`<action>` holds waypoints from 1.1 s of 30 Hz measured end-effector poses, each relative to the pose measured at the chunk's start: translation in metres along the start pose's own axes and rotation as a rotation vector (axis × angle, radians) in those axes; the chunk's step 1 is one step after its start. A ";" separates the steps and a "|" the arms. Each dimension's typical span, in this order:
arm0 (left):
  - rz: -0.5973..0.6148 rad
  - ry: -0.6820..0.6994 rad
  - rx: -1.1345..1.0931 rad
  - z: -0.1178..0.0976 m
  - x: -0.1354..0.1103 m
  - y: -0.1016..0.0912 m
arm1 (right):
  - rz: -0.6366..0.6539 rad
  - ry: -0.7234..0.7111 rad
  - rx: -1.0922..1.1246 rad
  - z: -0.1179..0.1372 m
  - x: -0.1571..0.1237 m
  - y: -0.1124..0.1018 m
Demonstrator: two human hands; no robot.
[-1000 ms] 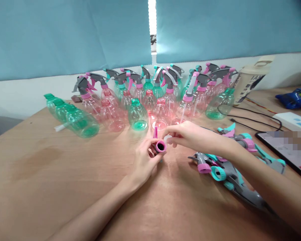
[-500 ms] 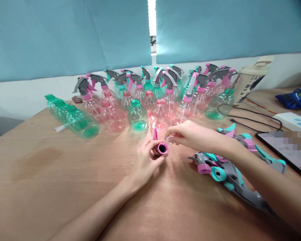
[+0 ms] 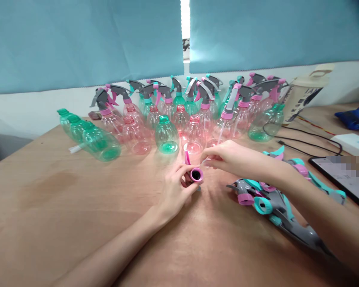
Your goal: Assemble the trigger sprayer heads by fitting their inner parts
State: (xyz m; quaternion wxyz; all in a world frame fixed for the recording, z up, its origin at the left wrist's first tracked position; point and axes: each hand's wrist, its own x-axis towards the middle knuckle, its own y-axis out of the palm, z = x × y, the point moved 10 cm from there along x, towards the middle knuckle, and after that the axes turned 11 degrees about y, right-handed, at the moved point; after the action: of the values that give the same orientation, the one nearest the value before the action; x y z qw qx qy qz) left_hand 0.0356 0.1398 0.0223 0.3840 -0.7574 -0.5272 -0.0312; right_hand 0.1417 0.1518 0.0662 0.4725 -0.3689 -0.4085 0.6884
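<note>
My left hand [image 3: 176,189] is closed around a spray trigger head, whose pink collar [image 3: 196,174] faces me and shows a dark opening. Its pink trigger [image 3: 187,158] sticks up beyond my fingers. Just to the right, my right hand [image 3: 219,155] pinches a thin, translucent white tube [image 3: 207,162], mostly hidden by the fingers. The tube is close to the collar but not in its opening. Behind the hands stand open bottles, among them a pink bottle [image 3: 194,137] and a green bottle [image 3: 166,137].
Loose grey spray heads [image 3: 275,205] with pink and turquoise collars lie under my right forearm. Several bottles with spray heads [image 3: 205,105] fill the back. Green bottles [image 3: 98,143] lean together at left. A phone [image 3: 341,175], cable [image 3: 305,149] and cream cup [image 3: 306,93] are at right.
The view has shifted slightly, so everything sits a little further right and higher. Both hands keep nearly the same pose, the white tube still beside the collar.
</note>
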 end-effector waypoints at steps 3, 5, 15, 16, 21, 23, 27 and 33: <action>-0.005 0.009 0.007 -0.001 0.000 -0.001 | -0.006 -0.016 -0.017 0.001 0.000 -0.001; -0.009 0.009 0.012 -0.001 -0.001 -0.001 | -0.011 -0.033 -0.023 0.002 0.000 -0.001; -0.033 0.023 0.050 -0.001 -0.001 -0.004 | -0.046 -0.028 -0.031 -0.001 -0.003 -0.008; -0.035 0.025 0.052 -0.001 -0.002 -0.004 | -0.050 -0.033 -0.030 -0.001 -0.003 -0.009; -0.031 0.029 0.046 -0.001 -0.002 -0.003 | -0.067 -0.048 -0.032 0.000 -0.004 -0.011; -0.027 0.032 0.031 -0.001 -0.001 -0.002 | -0.072 -0.050 -0.036 0.000 -0.004 -0.011; -0.024 0.024 0.004 0.001 -0.001 -0.001 | -0.075 -0.051 -0.035 0.000 -0.004 -0.012; -0.029 0.021 0.029 0.001 -0.001 -0.002 | -0.087 -0.084 -0.031 0.005 -0.004 -0.013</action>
State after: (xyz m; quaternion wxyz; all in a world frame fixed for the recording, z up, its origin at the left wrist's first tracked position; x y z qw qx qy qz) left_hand 0.0328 0.1402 0.0221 0.3999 -0.7438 -0.5344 -0.0371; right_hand 0.1434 0.1496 0.0802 0.4786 -0.3286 -0.4541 0.6758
